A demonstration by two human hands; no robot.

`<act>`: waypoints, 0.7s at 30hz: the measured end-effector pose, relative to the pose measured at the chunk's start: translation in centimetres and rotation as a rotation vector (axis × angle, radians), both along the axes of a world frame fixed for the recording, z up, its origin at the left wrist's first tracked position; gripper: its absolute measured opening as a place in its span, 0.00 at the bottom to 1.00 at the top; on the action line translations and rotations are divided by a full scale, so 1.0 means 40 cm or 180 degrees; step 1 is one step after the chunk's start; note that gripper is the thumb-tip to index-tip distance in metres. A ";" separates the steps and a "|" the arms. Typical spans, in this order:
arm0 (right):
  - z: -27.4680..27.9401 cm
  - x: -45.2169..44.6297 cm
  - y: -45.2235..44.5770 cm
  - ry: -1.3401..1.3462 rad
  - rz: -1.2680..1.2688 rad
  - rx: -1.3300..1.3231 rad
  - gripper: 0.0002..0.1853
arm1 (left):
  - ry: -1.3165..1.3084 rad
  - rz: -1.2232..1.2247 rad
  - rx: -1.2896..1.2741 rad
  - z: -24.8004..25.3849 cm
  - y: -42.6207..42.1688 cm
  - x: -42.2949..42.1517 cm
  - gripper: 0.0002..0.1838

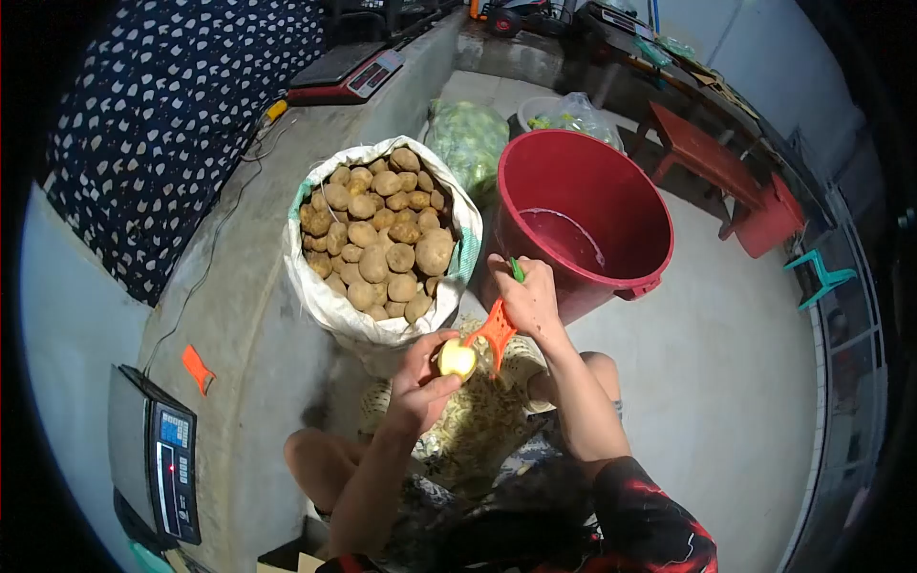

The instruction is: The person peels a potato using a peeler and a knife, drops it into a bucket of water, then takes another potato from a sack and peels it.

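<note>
My left hand [421, 383] is closed around a potato [458, 360] whose pale yellow flesh is largely bare of skin. In my right hand [531, 298] is a peeler [496, 330] with an orange head and a green handle end; its head is beside the potato, and I cannot tell whether the blade touches it. Below both hands, peelings [468, 432] fill a basket [523, 366] between my legs. Just ahead on the left stands a white sack [308, 277] full of unpeeled potatoes [374, 258].
A big red tub [585, 265] with some liquid stands ahead on the right. Behind it are a green-filled bag [468, 143] and a clear plastic bag [578, 116]. Scales [172, 468] and an orange peeler-like piece [198, 368] lie on the left ledge. A red bench [702, 158] stands far right.
</note>
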State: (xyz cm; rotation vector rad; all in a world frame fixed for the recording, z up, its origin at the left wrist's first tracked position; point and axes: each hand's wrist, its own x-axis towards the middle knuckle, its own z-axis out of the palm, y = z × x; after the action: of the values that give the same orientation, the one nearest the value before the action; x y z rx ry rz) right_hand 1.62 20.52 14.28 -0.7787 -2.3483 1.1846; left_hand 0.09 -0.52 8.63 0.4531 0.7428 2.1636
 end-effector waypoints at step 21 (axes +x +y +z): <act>-0.052 -0.012 0.015 0.0088 0.0113 0.0475 0.19 | -0.0266 -0.0003 0.0103 -0.021 0.011 -0.003 0.28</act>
State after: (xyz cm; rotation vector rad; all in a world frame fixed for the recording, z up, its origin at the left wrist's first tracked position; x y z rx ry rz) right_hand 1.14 21.12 12.18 -0.6684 -2.4042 1.0135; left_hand -0.02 -0.09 7.79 0.3772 0.6623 2.1822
